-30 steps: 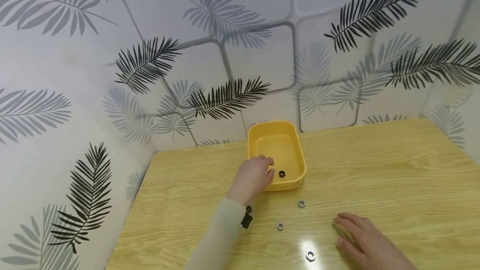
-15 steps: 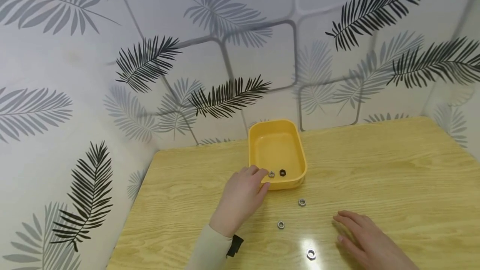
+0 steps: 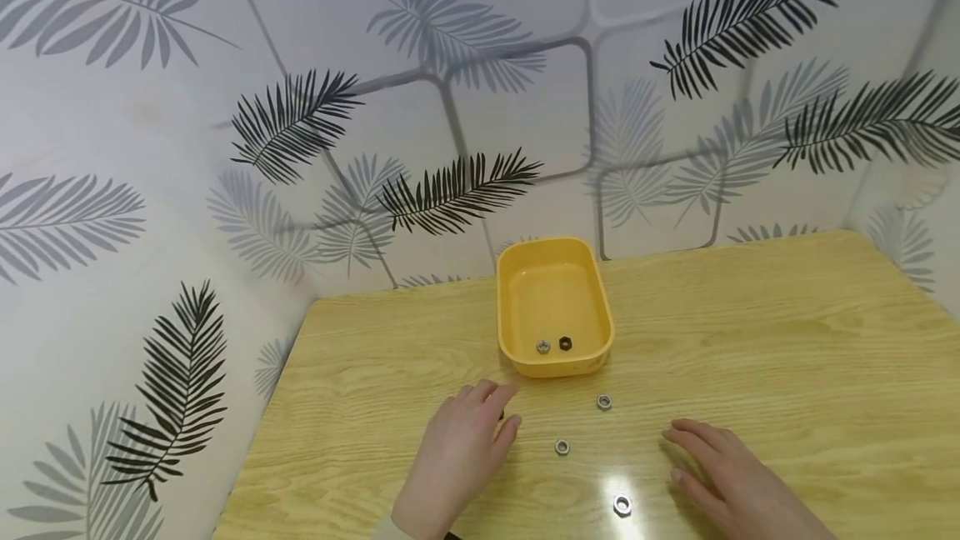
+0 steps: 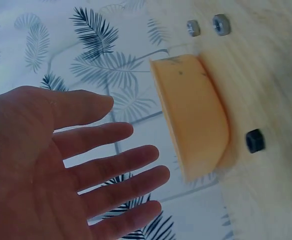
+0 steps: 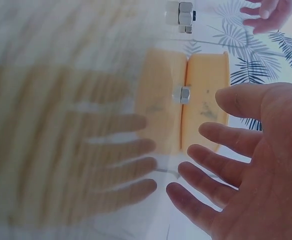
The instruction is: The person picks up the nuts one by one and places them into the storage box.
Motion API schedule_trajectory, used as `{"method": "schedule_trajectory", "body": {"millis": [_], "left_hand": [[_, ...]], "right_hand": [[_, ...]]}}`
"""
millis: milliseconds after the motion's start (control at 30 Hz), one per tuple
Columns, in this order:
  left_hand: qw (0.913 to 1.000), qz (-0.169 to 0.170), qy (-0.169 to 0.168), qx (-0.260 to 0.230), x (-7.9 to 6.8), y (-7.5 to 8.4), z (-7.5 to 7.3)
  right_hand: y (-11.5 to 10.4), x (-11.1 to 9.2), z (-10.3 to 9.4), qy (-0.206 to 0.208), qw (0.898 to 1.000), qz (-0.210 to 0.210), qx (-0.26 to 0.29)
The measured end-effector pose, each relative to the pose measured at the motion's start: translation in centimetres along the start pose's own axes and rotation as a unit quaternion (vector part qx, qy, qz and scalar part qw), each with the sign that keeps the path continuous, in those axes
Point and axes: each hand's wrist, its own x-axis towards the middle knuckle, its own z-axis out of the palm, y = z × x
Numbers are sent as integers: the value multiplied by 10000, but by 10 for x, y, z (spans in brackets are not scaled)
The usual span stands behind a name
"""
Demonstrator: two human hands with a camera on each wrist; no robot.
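Left hand (image 3: 457, 450): grip spread, near black nut (image 4: 255, 141) on bench (image 3: 757, 332). Right hand (image 3: 723, 473): grip spread. Yellow tray (image 3: 553, 298) holds two nuts (image 3: 566, 344).

"What's everything set on?"

"A table (image 3: 750, 332) with a yellowish wood grain and a shiny top."

"And directly on it?"

"A yellow tray (image 3: 558, 369) toward the back edge. In front of it, a first silver nut (image 3: 604, 402), a second silver nut (image 3: 562, 447), and a third silver nut (image 3: 622, 505) in bright glare."

"Nothing darker?"

"A black nut (image 4: 255, 141), near the tray's front left corner."
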Motion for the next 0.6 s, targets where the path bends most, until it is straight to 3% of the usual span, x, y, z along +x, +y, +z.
{"method": "schedule_trajectory", "body": {"millis": [200, 333, 600], "left_hand": [[9988, -314, -337, -144, -21, -6, 10], [9982, -428, -379, -203, -30, -11, 18], [9958, -717, -486, -285, -43, -20, 29]], "right_hand": [[-7, 6, -3, -148, 9998, 101, 88], [-10, 10, -5, -345, 9990, 217, 163], [-22, 20, 3, -305, 9990, -310, 130]]}}
